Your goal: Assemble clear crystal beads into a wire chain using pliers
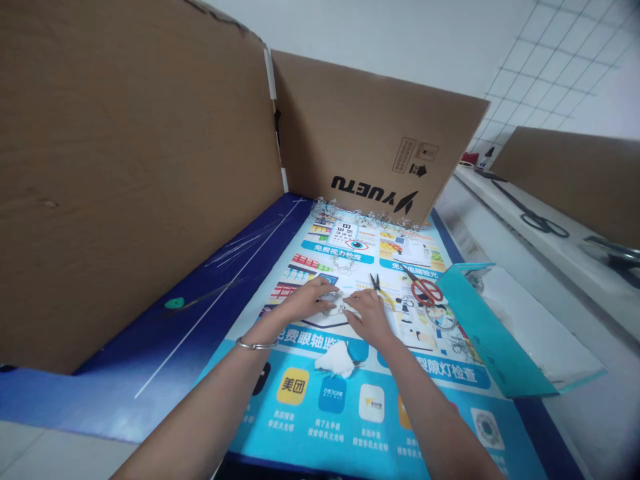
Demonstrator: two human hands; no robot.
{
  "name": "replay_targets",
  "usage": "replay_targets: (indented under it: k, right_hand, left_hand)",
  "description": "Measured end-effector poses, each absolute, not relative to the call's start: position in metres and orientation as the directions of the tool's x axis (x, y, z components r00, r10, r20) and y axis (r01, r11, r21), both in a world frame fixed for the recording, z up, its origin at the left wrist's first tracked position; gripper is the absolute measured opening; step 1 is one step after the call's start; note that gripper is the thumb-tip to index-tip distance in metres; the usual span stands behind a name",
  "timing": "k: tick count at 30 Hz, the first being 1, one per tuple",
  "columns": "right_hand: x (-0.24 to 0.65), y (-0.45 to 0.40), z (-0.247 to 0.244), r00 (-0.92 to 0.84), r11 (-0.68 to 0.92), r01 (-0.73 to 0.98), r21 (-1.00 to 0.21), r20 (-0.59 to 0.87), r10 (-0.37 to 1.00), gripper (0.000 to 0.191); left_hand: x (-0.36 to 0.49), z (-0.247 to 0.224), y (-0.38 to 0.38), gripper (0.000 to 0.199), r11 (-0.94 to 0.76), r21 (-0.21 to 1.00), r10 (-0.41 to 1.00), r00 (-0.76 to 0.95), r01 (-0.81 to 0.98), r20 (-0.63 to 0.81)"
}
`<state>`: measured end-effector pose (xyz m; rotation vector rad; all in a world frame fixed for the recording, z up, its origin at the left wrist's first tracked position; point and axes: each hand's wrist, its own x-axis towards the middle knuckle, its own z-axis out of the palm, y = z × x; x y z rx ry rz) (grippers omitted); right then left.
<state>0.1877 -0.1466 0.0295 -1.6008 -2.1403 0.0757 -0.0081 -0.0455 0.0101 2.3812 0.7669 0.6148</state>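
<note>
Fingers of the left hand (pixel 313 298) and right hand (pixel 367 315) press down, nearly meeting at a small pale piece (pixel 341 309); any pinch cannot be told. It sits on a printed poster (pixel 235 427), with yellow-handled pliers (pixel 380 297) and red-handled scissors (pixel 426 292) lying within reach.

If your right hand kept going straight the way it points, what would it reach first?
The right hand would likely meet the small shiny metal piece first, then the left hand; depth is hard to judge.
</note>
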Motion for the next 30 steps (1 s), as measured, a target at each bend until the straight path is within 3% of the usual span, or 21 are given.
replay_targets:
  k: [4, 7, 12, 15, 24, 30]
  right_hand:
    - [0.191, -0.158, 0.05, -0.249, 0.342, 0.872, -0.349, 0.286, 0.925, 0.022]
    - [0.186, -0.169, 0.07, -0.396, 0.395, 0.793, -0.464, 0.1, 0.913, 0.022]
    - [0.169, -0.181, 0.082, -0.544, 0.433, 0.75, -0.499, -0.095, 0.833, 0.044]
    - [0.164, -0.181, 0.078, -0.547, 0.438, 0.766, -0.471, -0.119, 0.828, 0.039]
    - [0.171, -0.175, 0.072, -0.524, 0.349, 0.748, -0.565, -0.179, 0.833, 0.013]
    - [0.178, -0.177, 0.069, -0.488, 0.314, 0.76, -0.569, -0.18, 0.854, 0.02]
  left_hand:
    - [-0.012, 0.009, -0.045, 0.04, -0.672, 0.628, 0.647, 0.725, 0.393, 0.238]
    - [-0.015, 0.009, -0.044, 0.036, -0.661, 0.626, 0.663, 0.713, 0.414, 0.229]
    - [-0.019, 0.008, -0.042, 0.032, -0.662, 0.62, 0.664, 0.713, 0.421, 0.225]
    - [-0.019, 0.008, -0.041, 0.032, -0.672, 0.619, 0.651, 0.722, 0.406, 0.233]
    - [-0.016, 0.011, -0.041, 0.032, -0.694, 0.611, 0.617, 0.753, 0.382, 0.23]
    - [-0.016, 0.009, -0.042, 0.033, -0.677, 0.61, 0.641, 0.736, 0.412, 0.215]
